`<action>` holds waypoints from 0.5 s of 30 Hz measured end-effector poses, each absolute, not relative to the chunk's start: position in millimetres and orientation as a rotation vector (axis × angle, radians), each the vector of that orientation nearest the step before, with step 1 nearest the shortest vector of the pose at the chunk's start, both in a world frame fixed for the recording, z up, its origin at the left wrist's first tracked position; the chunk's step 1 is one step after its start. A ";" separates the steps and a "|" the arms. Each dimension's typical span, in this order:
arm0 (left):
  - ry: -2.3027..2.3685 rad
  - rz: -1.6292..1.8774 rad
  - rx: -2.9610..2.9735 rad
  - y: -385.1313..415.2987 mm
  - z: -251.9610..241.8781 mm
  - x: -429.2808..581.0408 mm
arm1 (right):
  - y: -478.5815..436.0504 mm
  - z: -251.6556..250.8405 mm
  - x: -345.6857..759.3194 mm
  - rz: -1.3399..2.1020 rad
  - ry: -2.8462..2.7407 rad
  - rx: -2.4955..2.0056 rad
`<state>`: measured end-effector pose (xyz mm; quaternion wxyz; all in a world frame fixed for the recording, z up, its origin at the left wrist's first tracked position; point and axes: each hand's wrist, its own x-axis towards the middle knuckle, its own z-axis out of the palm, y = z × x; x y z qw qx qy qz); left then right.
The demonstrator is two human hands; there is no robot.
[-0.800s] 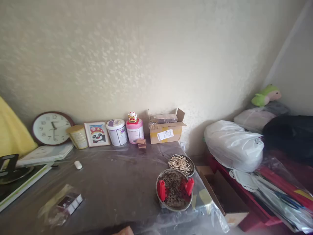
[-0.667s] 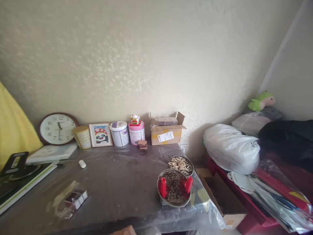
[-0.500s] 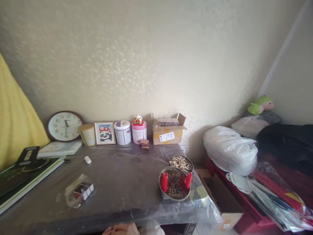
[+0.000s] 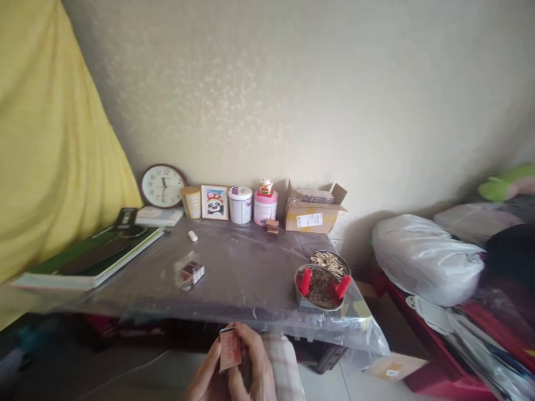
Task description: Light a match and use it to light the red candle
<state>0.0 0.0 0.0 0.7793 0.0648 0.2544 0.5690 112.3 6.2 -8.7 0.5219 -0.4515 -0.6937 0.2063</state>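
Note:
A small matchbox (image 4: 229, 352) with reddish print is held low in front of the table's near edge. My left hand (image 4: 205, 372) pinches its left side between thumb and fingers. From the other side my right hand (image 4: 256, 359) grips it, fingers curled around the right edge. Beyond the hands, on the table, lies a clear-wrapped pack of small boxes (image 4: 192, 273). To the right stands a tin of dark ash (image 4: 321, 287) with two red candles in it, and behind that a tin of matchsticks (image 4: 330, 263).
Along the wall stand a clock (image 4: 164, 186), a panda picture (image 4: 214, 203), a white canister (image 4: 240, 205), a pink-lidded canister (image 4: 265, 207) and an open cardboard box (image 4: 311, 217). A green book (image 4: 94, 256) lies left. At right a white bag (image 4: 426, 259) rests on red things.
The view has tilted down and turned left. Both hands now show with the matchbox between them; before, only part of a hand showed at the bottom edge.

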 end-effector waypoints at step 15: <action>0.404 1.351 0.133 -10.7 3.6 6.4 | 11.0 -15.7 120.1 0.488 -1.837 -1.041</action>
